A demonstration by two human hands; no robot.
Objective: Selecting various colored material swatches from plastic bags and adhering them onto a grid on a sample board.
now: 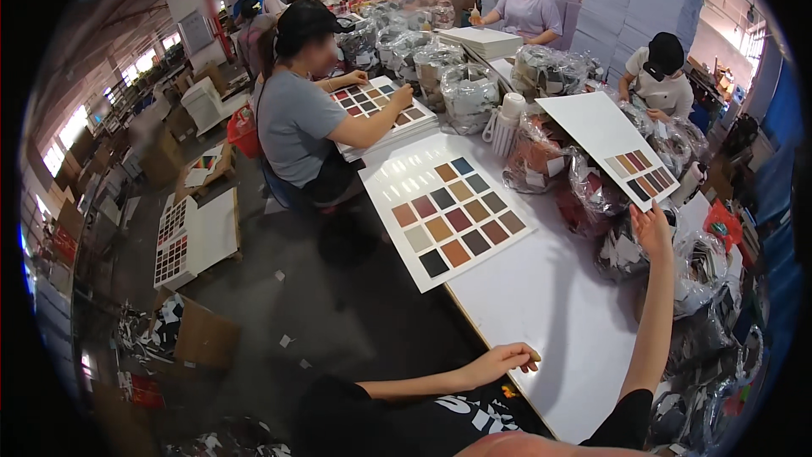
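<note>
Swatch cards on the long white worktable, one filled and one barely begun.

Taking that table as landmark, left to right: off its left edge, on the floor, a low white board carries red-and-dark sample grids beside a brown cardboard box. On the table's left half lies a white rectangular card filled with a grid of brown, grey and maroon colour swatches, which looks finished. The left hand rests at the table's near edge, fingers curled, gripping nothing I can make out. Above the right half, the right hand lifts a second white card with only a small corner block of swatches (most still blank), fingers at its lower corner. Clear plastic bags of loose swatch pieces crowd the table's far and right side.
</note>
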